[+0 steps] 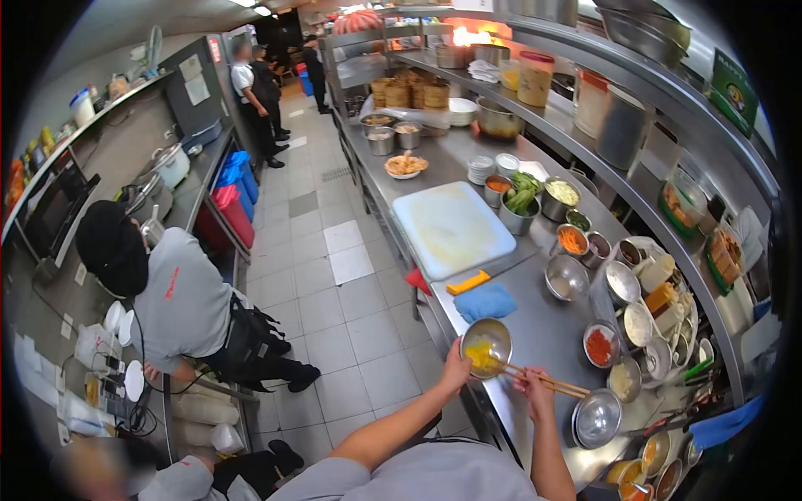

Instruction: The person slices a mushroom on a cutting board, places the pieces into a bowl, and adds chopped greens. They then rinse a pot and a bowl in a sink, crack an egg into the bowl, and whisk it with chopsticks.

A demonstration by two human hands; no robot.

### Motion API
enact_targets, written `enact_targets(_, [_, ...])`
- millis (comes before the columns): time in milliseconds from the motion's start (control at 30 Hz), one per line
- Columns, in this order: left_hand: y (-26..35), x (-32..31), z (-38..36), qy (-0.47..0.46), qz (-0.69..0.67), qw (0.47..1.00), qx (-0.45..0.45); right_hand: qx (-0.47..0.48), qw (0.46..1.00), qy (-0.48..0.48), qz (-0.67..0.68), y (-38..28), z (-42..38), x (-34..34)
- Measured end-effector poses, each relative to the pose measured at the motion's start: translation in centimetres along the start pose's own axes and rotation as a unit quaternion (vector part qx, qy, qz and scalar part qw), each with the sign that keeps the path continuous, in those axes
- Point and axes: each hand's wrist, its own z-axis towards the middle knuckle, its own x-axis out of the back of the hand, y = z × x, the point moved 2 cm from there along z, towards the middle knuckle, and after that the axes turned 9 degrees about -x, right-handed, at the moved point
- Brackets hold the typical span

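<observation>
My left hand [455,367] grips the rim of a small metal bowl [498,334], which is tilted toward me over the counter's front edge. Yellow beaten egg [480,352] lies in the bottom of the bowl. Wooden chopsticks [555,384] are held in my right hand [532,386], its fingers closed around them. Their tips reach into the egg. Just beyond the bowl, a folded blue cloth [486,302] rests on the steel counter. Beside my right hand sits a stack of metal bowls [597,417].
A white cutting board [454,227] and a yellow-handled knife [469,282] lie farther along the counter [535,288]. Bowls of ingredients, such as shredded carrot [573,240], line the right side under a steel shelf [618,142]. Behind my left, a person [188,275] bends at another counter.
</observation>
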Motion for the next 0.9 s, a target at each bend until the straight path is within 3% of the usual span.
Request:
enact_targets(33, [0.4, 0.2, 0.0, 0.008, 0.001, 1.000, -0.007, -0.038, 0.997, -0.043, -0.054, -0.1, -0.1, -0.4])
enact_targets(100, [0.7, 0.3, -0.2, 0.008, -0.018, 1.000, 0.023, -0.020, 0.998, -0.050, -0.018, 0.0, 0.2, -0.8])
enact_targets(167, [0.0, 0.4, 0.1, 0.008, -0.033, 0.999, 0.008, 0.037, 0.997, 0.051, 0.053, 0.8, 1.8, 0.7])
enact_targets(200, [0.1, 0.4, 0.1, 0.008, -0.024, 1.000, -0.003, 0.036, 0.997, 0.047, 0.054, 0.8, 1.6, 0.4])
enact_targets(267, [0.1, 0.6, 0.2, 0.009, -0.015, 1.000, -0.015, -0.018, 0.996, -0.048, -0.068, 0.4, 0.5, -0.4])
enact_targets(300, [-0.3, 0.8, 0.5, 0.011, -0.007, 1.000, -0.010, -0.018, 0.996, -0.049, -0.068, 0.2, 0.6, -0.6])
enact_targets(367, [-1.2, 1.0, 0.8, 0.013, 0.002, 1.000, -0.005, 0.040, 0.997, 0.030, 0.054, -0.4, 0.8, -0.5])
enact_targets(400, [-1.3, 1.0, 0.8, 0.013, 0.004, 1.000, -0.004, 0.040, 0.997, 0.030, 0.055, -0.6, 0.5, -0.5])
enact_targets(467, [-1.5, 1.1, 0.9, 0.011, 0.007, 1.000, -0.003, -0.039, 0.994, -0.051, -0.083, -0.7, -0.1, -0.7])
enact_targets(500, [-1.2, 0.9, 0.6, 0.011, 0.019, 1.000, -0.005, -0.038, 0.995, -0.051, -0.082, -0.7, -0.1, -0.8])
enact_targets(567, [-0.5, 0.7, 0.4, 0.011, 0.030, 0.999, -0.007, 0.030, 0.998, -0.018, 0.054, -1.0, -0.2, -0.7])
enact_targets(667, [-0.9, 0.8, 0.4, 0.012, 0.031, 0.999, -0.004, -0.002, 0.998, -0.015, -0.063, -0.1, 0.2, 0.1])
enact_targets(767, [-0.8, 0.7, 0.5, 0.006, 0.002, 1.000, 0.006, 0.006, 0.998, -0.056, 0.028, -0.1, -0.5, -0.1])
enact_targets(900, [-1.5, 0.8, 0.4, -0.006, -0.017, 1.000, -0.010, 0.045, 0.998, 0.036, -0.003, 0.7, -0.1, 0.7])
